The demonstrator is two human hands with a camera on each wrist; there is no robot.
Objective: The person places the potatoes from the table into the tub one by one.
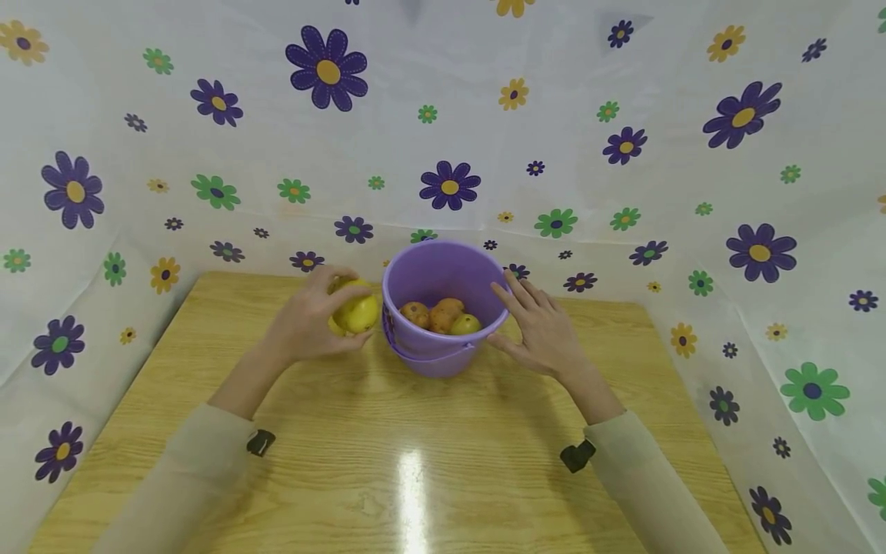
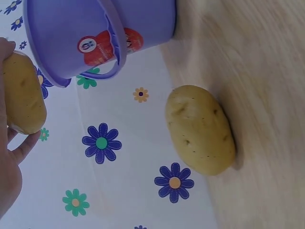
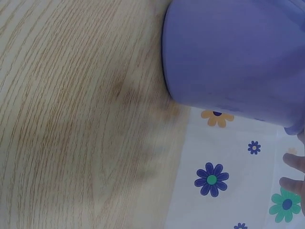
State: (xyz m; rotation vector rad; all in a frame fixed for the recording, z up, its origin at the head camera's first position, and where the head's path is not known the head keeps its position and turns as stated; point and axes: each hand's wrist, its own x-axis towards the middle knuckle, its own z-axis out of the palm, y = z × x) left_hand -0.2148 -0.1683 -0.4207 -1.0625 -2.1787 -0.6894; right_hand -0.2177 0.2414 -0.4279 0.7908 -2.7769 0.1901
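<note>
My left hand (image 1: 308,315) holds a yellow potato (image 1: 360,312) just left of the purple bucket (image 1: 436,365), near rim height. In the left wrist view the held potato (image 2: 24,93) lies between fingers and thumb. A second potato (image 2: 200,129) rests on the table below that hand. Inside the bucket three potatoes show, among them a brown one (image 1: 445,314) and a greener one (image 1: 465,325). My right hand (image 1: 543,331) is at the bucket's right rim, fingers spread and fairly straight, fingertips right at the edge. Only its fingertips (image 3: 293,162) appear in the right wrist view.
The bucket's purple handle (image 1: 432,358) hangs down at its front. A wood-grain table (image 1: 332,462) lies beneath everything. White cloth (image 1: 388,154) with printed flowers surrounds the back and sides. Black straps circle both wrists.
</note>
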